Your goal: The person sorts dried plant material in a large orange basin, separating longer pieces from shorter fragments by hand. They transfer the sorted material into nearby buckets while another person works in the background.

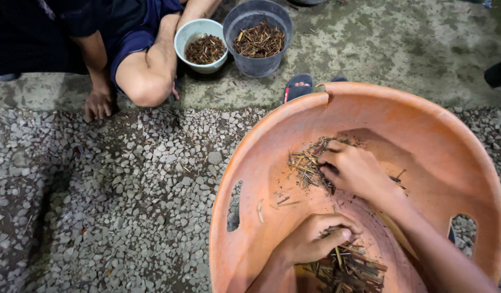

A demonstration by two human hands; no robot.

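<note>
Orange tub (457,135): dry sticks (307,165) are pinched by the right hand (356,171), others (345,268) gripped in the closed left hand (313,239).

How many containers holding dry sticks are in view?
3: a white bowl and a grey bucket stand side by side at the top, and a big orange tub is at lower right, where both hands work. Others may be out of frame.
</note>
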